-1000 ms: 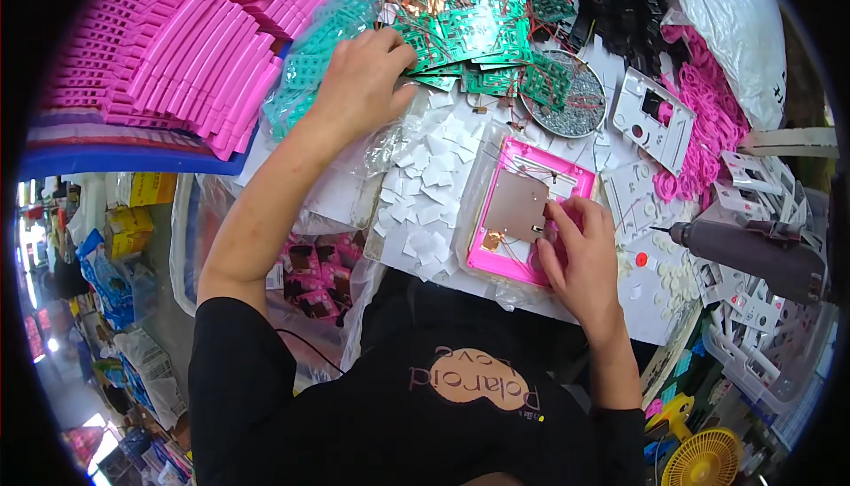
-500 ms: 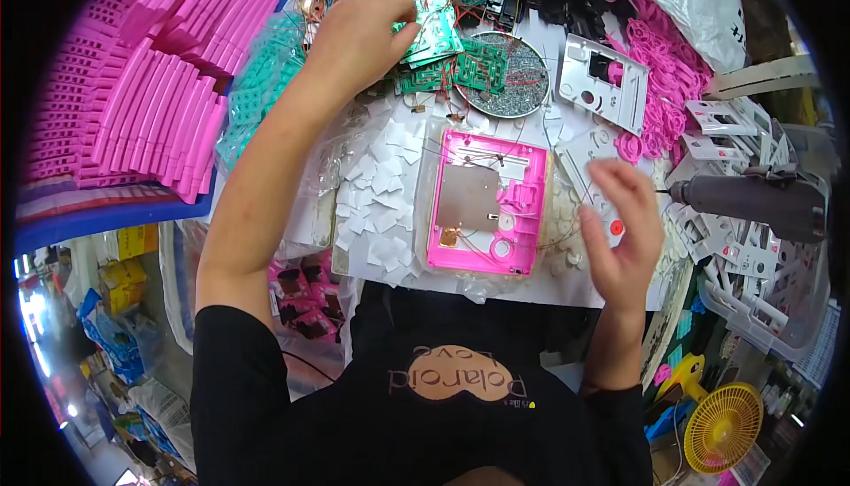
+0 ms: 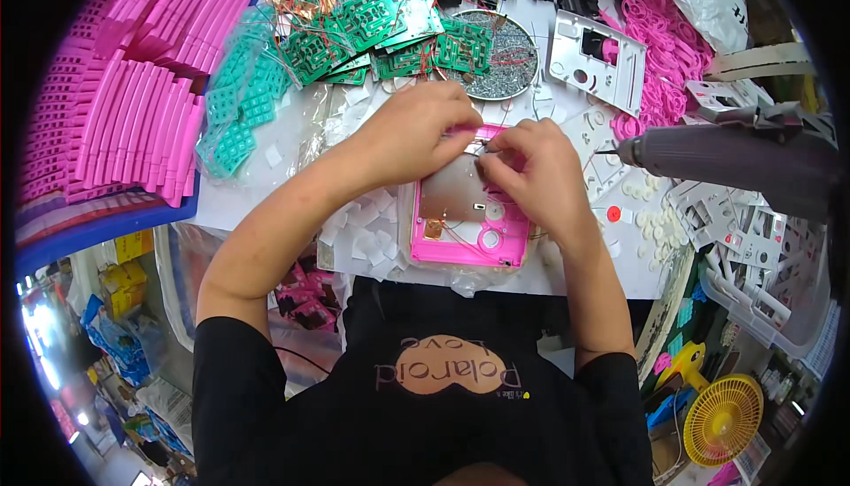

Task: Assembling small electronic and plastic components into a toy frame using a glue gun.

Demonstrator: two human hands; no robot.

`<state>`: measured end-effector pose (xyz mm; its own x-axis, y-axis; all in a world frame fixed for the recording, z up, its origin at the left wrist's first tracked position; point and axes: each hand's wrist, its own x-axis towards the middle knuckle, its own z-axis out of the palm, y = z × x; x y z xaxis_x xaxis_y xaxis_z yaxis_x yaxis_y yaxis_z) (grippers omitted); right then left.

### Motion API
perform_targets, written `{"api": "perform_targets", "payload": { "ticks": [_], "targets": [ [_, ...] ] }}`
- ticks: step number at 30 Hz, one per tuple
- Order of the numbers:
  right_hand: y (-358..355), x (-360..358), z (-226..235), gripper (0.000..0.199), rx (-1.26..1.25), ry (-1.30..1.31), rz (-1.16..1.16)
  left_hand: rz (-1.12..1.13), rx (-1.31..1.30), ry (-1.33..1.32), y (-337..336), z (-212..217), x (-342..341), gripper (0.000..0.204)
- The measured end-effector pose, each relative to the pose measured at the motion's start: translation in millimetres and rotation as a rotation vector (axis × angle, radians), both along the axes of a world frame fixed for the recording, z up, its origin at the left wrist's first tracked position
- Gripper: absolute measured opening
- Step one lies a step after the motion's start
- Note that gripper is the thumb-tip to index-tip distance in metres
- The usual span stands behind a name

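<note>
A pink plastic housing [image 3: 416,243] lies open on a clear tray at the middle of the table. Inside it are a grey metal plate [image 3: 453,196], a small copper-coloured piece [image 3: 434,229] and thin wires. My left hand [image 3: 425,127] bends over the housing's far edge with its fingers closed in a pinch. Opposite it, my right hand [image 3: 542,176] pinches too, thumb and fingers together over the far right part of the housing. The fingertips nearly meet; what sits between them is too small and hidden to make out.
Green circuit boards [image 3: 372,21] with wires pile up beyond my hands, beside a round dish of small metal parts [image 3: 509,61]. A power screwdriver [image 3: 726,163] points in from the right. White paper bits [image 3: 363,243] lie left, pink panels [image 3: 133,123] far left, a silver-grey panel [image 3: 593,61] back right.
My left hand has come from the circuit board pile back to the housing. My right hand has moved left and inward from beside it, and its fingers have closed.
</note>
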<state>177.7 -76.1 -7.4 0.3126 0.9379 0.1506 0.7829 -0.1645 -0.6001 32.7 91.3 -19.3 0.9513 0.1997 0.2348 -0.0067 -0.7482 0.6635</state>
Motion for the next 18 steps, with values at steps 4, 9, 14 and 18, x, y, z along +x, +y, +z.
{"api": "perform_targets", "payload": {
  "ticks": [4,9,14,18],
  "targets": [
    [2.4,-7.3,-6.6,0.014,0.130,0.066,-0.023,0.062,0.035,0.015,-7.3,1.1,-7.0,0.012],
    [11.5,-14.5,-6.1,0.013,0.253,0.343,-0.107,0.086,-0.116,-0.095,-7.4,-9.3,-13.9,0.010],
    [6.7,-18.9,-14.0,0.013,0.190,0.591,-0.198,0.374,-0.470,-0.038,-19.5,-15.6,-21.8,0.009],
    [-1.9,-31.3,-17.3,0.013,0.406,-0.036,0.199,0.498,-0.535,0.036,-18.3,-19.3,-18.7,0.017]
  ]
}}
